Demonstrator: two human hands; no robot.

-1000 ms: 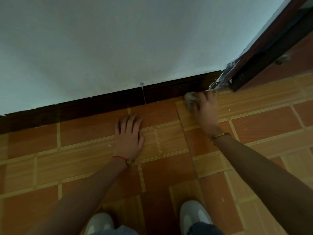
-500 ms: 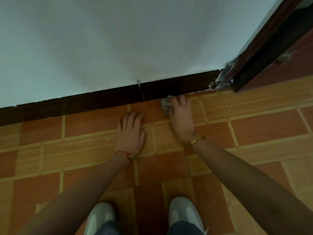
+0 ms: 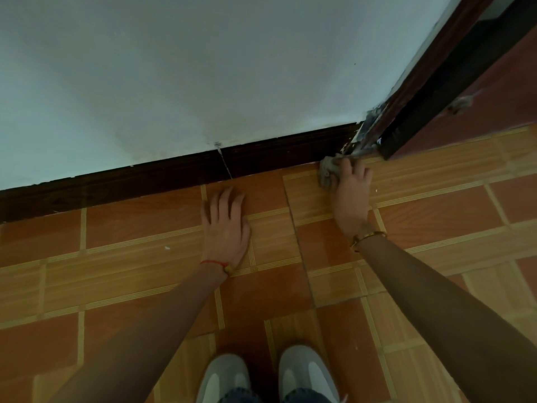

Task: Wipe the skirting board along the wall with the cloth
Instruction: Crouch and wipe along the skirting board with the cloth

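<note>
A dark brown skirting board (image 3: 162, 181) runs along the foot of the pale wall, rising from left to right. My right hand (image 3: 350, 193) is shut on a crumpled grey cloth (image 3: 327, 171), pressed against the board's right end beside the door frame. My left hand (image 3: 226, 228) lies flat on the tiled floor, fingers spread, a little short of the board. A thin pale crack (image 3: 225, 164) crosses the board above the left hand.
A dark door frame (image 3: 430, 91) rises at the right, with chipped paint at its foot. Orange and tan floor tiles (image 3: 130, 263) fill the foreground. My two grey shoes (image 3: 270, 373) show at the bottom edge.
My right hand swept the cloth left along the board to near the crack, then back right to the door frame corner. The left hand stayed flat on the floor.
</note>
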